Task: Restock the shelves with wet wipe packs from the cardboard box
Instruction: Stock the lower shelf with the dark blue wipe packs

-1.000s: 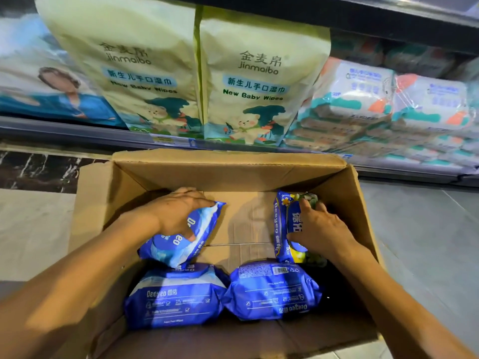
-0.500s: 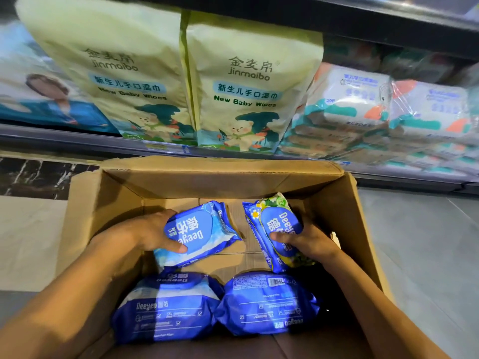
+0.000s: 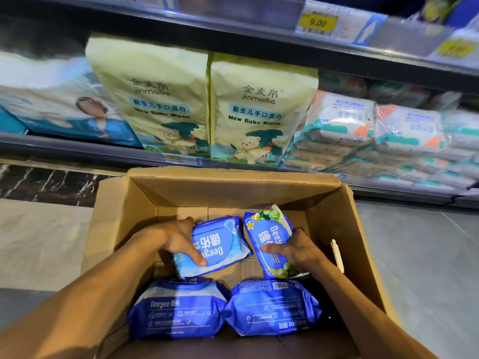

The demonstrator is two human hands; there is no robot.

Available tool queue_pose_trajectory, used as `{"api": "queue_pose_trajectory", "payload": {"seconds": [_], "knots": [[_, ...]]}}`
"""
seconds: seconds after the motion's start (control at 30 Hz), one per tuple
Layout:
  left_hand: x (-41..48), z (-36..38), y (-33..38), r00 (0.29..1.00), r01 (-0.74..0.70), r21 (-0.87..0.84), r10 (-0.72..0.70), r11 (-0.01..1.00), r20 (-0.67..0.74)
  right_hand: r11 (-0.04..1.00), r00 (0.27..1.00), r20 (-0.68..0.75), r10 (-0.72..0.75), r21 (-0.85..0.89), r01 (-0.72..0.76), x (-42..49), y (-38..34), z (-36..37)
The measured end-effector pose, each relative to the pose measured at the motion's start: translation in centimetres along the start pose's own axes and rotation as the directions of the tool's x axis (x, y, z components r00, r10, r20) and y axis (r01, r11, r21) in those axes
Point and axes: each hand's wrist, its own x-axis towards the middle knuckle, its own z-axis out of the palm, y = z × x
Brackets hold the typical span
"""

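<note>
Two dark-blue Deeyeo wet wipe packs lie flat and touching on the bottom of an open cardboard box (image 3: 363, 255), nearest the camera: the near left pack (image 3: 178, 309) below the left wrist, the near right pack (image 3: 272, 307) below the right wrist. Just past them, the person's left hand (image 3: 178, 239) grips a light-blue pack (image 3: 220, 244), thumb laid across its printed face and fingers curled round its far edge; the pack is tilted with its label toward the camera. The right hand (image 3: 298, 250) grips a flowered pack (image 3: 269, 234), thumb pressed on the blue label and fingers wrapped behind its right edge, the pack standing nearly on end. The two held packs sit just beside each other between the thumbs, both inside the box. Beyond the fingertips rises the box's far wall, and past it a shelf rail (image 3: 77, 149) carries two pale-yellow jinmaibo baby wipes bags, the left bag (image 3: 155, 99) and the right bag (image 3: 261, 107), upright and touching. To the right of the right fingers' line, stacked white wipes bundles (image 3: 342, 123) fill the shelf. Farthest up, a yellow price tag (image 3: 317, 23) reads 9.00.
</note>
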Motion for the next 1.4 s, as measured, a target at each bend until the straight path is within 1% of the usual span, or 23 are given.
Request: {"api": "queue_pose_trajectory", "payload": {"seconds": [0.1,0.17,0.27,0.33,0.4,0.47,0.57,0.63,0.67,0.77,0.8,0.87,0.9,0.93,1.0,1.07,1.23,1.33,1.4], "knots": [[-0.9,0.8,0.4,0.996,-0.053,0.0,0.053,0.999,-0.078,0.993,0.994,-0.107,-0.028,-0.115,0.015,-1.6,-0.7,0.4],[-2.0,0.6,0.8,0.989,-0.094,0.01,0.095,0.995,-0.117,0.974,0.979,-0.186,-0.087,-0.223,0.044,-3.5,-1.8,-0.5],[-4.9,-0.4,1.4,0.962,-0.184,0.02,0.185,0.983,-0.199,0.947,0.946,-0.244,-0.213,-0.29,0.138,-6.6,-3.0,-3.1],[-7.0,-1.1,1.4,0.932,-0.264,-0.03,0.246,0.964,-0.267,0.922,0.929,-0.222,-0.297,-0.321,0.218,-8.6,-4.6,-5.5],[-9.6,-2.0,2.1,0.891,-0.362,-0.094,0.315,0.927,-0.328,0.876,0.908,-0.137,-0.395,-0.355,0.327,-11.3,-7.3,-8.4],[-12.3,-3.3,3.5,0.844,-0.45,-0.124,0.375,0.885,-0.384,0.819,0.891,-0.056,-0.451,-0.423,0.388,-14.7,-11.1,-11.8],[-15.9,-5.5,6.3,0.753,-0.548,-0.085,0.447,0.832,-0.483,0.709,0.876,-0.006,-0.482,-0.59,0.386,-19.8,-17.5,-16.3],[-17.5,-6.7,8.0,0.713,-0.602,-0.119,0.464,0.79,-0.526,0.663,0.856,-0.002,-0.517,-0.634,0.399,-22.9,-20.7,-18.6],[-18.1,-7.2,8.7,0.698,-0.628,-0.149,0.469,0.764,-0.542,0.654,0.837,-0.029,-0.547,-0.64,0.404,-24.2,-21.5,-19.6],[-19.7,-7.3,10.5,0.656,-0.704,-0.264,0.46,0.659,-0.599,0.637,0.737,-0.114,-0.667,-0.6,0.484,-27.1,-21.8,-22.0],[-20.1,-7.0,11.0,0.634,-0.733,-0.303,0.45,0.609,-0.628,0.633,0.71,-0.119,-0.694,-0.572,0.522,-28.0,-21.4,-22.5],[-20.9,-6.5,12.1,0.587,-0.79,-0.375,0.418,0.486,-0.694,0.633,0.684,-0.118,-0.72,-0.517,0.576,-29.0,-20.4,-23.8],[-21.2,-6.4,12.8,0.561,-0.813,-0.391,0.398,0.432,-0.726,0.62,0.66,-0.134,-0.739,-0.517,0.589,-29.2,-20.0,-24.6],[-21.6,-6.4,13.5,0.533,-0.831,-0.385,0.38,0.4,-0.756,0.607,0.63,-0.168,-0.758,-0.533,0.589,-29.3,-19.9,-25.5],[-22.1,-6.4,14.9,0.488,-0.851,-0.356,0.331,0.386,-0.808,0.603,0.578,-0.247,-0.778,-0.551,0.577,-29.3,-19.6,-27.3],[-22.3,-6.5,16.5,0.47,-0.858,-0.361,0.273,0.365,-0.84,0.608,0.541,-0.297,-0.787,-0.522,0.598,-29.3,-18.8,-28.8],[-22.0,-5.7,20.0,0.479,-0.866,-0.437,0.148,0.243,-0.865,0.607,0.527,-0.307,-0.792,-0.479,0.634,-29.4,-16.6,-30.7],[-21.5,-5.3,22.0,0.536,-0.842,-0.522,0.105,0.139,-0.837,0.626,0.547,-0.309,-0.778,-0.453,0.635,-29.3,-15.8,-31.0],[-21.1,-5.2,23.3,0.552,-0.834,-0.547,0.072,0.073,-0.831,0.631,0.548,-0.314,-0.775,-0.435,0.643,-29.2,-15.4,-31.1]]}}
